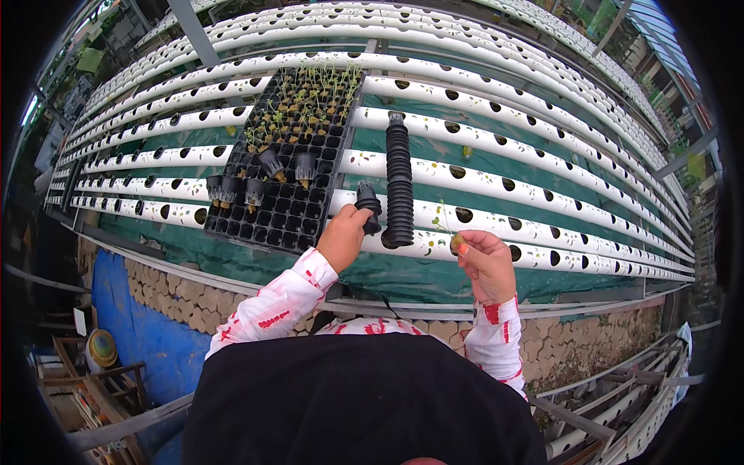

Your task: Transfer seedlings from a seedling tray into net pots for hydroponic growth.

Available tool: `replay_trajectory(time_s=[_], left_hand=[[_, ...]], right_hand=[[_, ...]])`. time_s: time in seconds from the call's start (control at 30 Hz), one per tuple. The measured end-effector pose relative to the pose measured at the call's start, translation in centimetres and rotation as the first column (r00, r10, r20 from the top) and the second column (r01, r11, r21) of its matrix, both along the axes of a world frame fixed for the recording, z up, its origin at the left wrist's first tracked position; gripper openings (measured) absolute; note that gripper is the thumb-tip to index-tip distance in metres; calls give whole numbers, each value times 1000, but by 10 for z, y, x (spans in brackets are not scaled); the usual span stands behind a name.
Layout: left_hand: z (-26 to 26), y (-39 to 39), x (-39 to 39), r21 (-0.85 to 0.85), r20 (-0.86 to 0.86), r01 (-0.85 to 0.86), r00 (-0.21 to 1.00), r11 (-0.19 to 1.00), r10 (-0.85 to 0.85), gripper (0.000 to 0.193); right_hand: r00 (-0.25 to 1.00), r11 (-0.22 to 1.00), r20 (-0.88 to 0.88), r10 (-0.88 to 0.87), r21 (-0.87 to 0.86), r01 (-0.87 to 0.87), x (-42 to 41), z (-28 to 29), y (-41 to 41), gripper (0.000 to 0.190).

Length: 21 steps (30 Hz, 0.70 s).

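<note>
My left hand (342, 235) grips a short stack of black plastic net pots (368, 203), just right of the seedling tray's near corner. Between the fingertips of my right hand (487, 258) is a seedling (443, 222) with a small root plug, its thin stem pointing up and away. A black plug tray (285, 224) rests across the white pipes; seedlings (317, 87) fill its far cells. Several net pots with plugs, among them one pot (305, 168), lie on its nearer cells. A long stack of nested net pots (399, 174) lies on the pipes between my hands.
Rows of white hydroponic pipes (430, 136) with round holes run left to right. Green sheeting (407, 279) hangs beneath them. A metal rail (418, 311) borders the near side, above paving stones (174, 293). Blue tarpaulin (133, 325) and a wooden frame (96, 389) are at lower left.
</note>
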<state>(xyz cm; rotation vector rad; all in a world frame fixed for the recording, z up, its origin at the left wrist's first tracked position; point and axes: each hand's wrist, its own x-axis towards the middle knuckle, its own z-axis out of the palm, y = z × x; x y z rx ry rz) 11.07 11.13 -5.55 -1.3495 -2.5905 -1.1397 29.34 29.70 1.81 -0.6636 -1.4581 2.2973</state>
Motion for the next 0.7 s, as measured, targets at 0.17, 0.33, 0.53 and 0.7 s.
replay_trajectory(time_s=[0.17, 0.33, 0.53, 0.7], left_hand=[[11, -22, 0, 128, 34, 15, 999, 992, -20, 32], [37, -49, 10, 394, 894, -218, 317, 893, -317, 33], [50, -75, 25, 574, 663, -448, -236, 685, -710, 39], [51, -86, 32, 641, 645, -390, -193, 661, -739, 44]], right_hand=[[999, 999, -15, 49, -1, -49, -7, 3, -1, 24], [996, 995, -44, 78, 61, -76, -14, 11, -14, 24], [975, 879, -187, 122, 476, -19, -30, 14, -42, 23], [957, 699, -256, 134, 709, 92, -39, 30, -69, 24]])
